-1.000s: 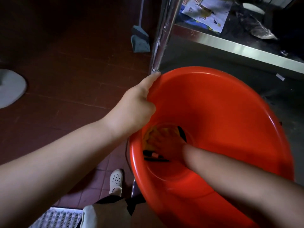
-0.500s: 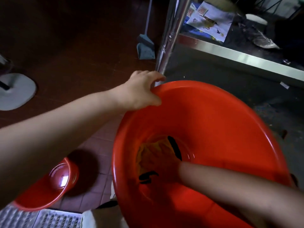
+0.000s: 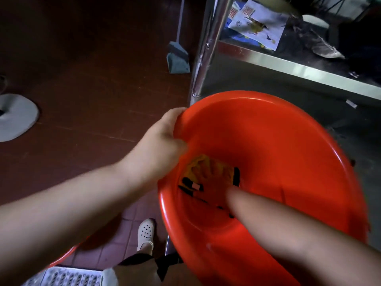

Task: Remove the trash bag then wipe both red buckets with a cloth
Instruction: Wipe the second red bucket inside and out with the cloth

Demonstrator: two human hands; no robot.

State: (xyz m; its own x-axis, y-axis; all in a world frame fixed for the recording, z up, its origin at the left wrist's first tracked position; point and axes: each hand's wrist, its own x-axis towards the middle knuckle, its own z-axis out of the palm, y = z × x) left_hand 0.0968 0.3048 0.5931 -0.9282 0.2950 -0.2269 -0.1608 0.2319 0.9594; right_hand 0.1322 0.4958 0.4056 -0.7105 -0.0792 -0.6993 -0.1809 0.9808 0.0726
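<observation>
A large red bucket (image 3: pixel 288 141) is tipped toward me, held off the floor. My left hand (image 3: pixel 162 145) grips its near-left rim, thumb inside and fingers curled over the edge. My right hand (image 3: pixel 210 178) reaches deep inside and presses flat on a yellow and black cloth (image 3: pixel 198 166) against the bucket's bottom. The fingers lie spread over the cloth. A sliver of the second red bucket (image 3: pixel 64 257) shows on the floor at the lower left. No trash bag is in view.
A steel rack leg (image 3: pixel 203 50) and shelf edge (image 3: pixel 299 68) stand just behind the bucket, with papers (image 3: pixel 257 27) on the shelf. A grey dustpan (image 3: pixel 177 60) leans on the dark red tiled floor. A grey stand base (image 3: pixel 14 116) lies at far left; my white shoe (image 3: pixel 146 232) is below.
My left hand slid along the rim and took a fuller grip. The bucket shifted slightly, and my right hand moved the cloth across the bottom.
</observation>
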